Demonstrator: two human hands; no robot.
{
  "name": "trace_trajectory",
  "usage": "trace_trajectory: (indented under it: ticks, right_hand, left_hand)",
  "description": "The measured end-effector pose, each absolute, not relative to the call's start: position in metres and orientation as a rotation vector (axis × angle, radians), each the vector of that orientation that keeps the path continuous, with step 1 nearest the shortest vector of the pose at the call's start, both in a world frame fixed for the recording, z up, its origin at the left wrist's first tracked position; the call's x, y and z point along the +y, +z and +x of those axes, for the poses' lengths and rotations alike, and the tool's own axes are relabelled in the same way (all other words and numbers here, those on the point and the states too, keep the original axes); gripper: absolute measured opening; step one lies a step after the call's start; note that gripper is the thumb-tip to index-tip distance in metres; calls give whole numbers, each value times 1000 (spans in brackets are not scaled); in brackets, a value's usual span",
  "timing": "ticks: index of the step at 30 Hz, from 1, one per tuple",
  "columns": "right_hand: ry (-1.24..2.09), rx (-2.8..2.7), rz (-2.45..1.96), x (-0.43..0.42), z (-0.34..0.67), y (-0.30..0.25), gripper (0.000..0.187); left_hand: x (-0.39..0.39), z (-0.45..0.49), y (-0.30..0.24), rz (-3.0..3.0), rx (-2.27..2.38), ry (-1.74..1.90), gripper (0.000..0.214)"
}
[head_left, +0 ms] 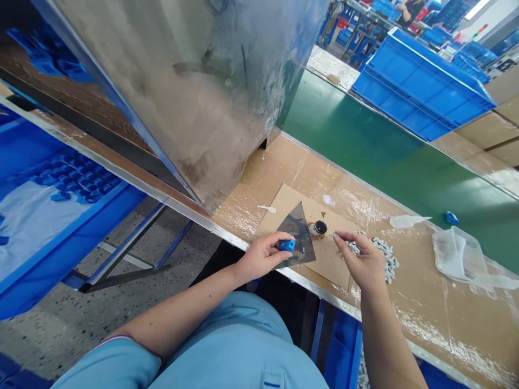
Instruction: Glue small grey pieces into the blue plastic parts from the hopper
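My left hand (pixel 263 253) is closed around a small blue plastic block (pixel 287 245) with a hole in its end. It hovers over a dark, thin plate (pixel 300 229) lying on a cardboard sheet (pixel 279 207). My right hand (pixel 364 258) pinches a thin, light-coloured piece (pixel 331 234), too small to name. Its tip points toward a small jar (pixel 319 228) with a black top or black contents; I cannot tell which. Beside and partly behind my right hand lies a heap of small grey parts (pixel 387 256).
A large metal box (pixel 194 97) stands at the left of the bench. A green conveyor belt (pixel 344 129) runs behind, with a blue crate (pixel 421 84) beyond. On the right are a clear plastic container (pixel 458 251) and a white plastic piece (pixel 407 221). A blue bin (pixel 81 224) holds blue parts.
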State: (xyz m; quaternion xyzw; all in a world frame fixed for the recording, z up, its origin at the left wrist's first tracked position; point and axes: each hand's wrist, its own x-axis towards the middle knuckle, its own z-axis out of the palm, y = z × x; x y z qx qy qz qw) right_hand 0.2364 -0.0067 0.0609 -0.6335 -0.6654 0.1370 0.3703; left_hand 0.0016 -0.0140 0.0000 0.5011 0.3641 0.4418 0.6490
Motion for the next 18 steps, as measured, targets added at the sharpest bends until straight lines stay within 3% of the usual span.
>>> trace_trajectory:
  ticks: [6,18]
  right_hand:
    - [672,-1607,-1412,-32,205,70,6]
    - [430,-2042,-1260,-38,183,81,12]
  left_hand:
    - [-16,-1,1,1232,807,1043,22]
    - [-20,2,4,1304,757,1072,19]
